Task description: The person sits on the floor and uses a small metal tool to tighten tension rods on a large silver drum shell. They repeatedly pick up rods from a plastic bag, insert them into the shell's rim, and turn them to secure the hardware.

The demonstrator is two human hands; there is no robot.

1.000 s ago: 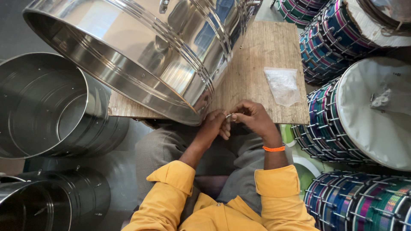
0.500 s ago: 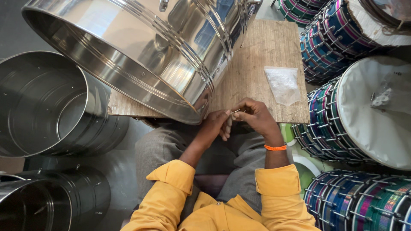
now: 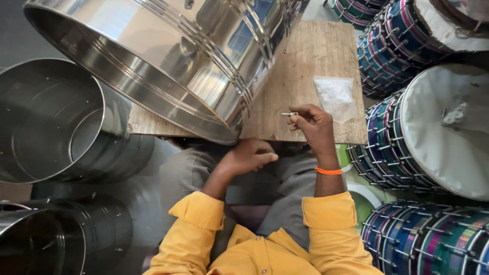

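A moment ago both hands were close together, working on one tiny piece. Now they have come apart. The right hand [image 3: 313,125] has lifted onto the worn wooden board [image 3: 310,61] and pinches a small silver metal screw [image 3: 289,114] between thumb and fingertip. The left hand [image 3: 249,157] has dropped to the lap, fingers curled; I cannot tell if it holds anything. The big shiny steel drum shell [image 3: 168,56] leans beside them, and a clear plastic bag [image 3: 333,94] lies near.
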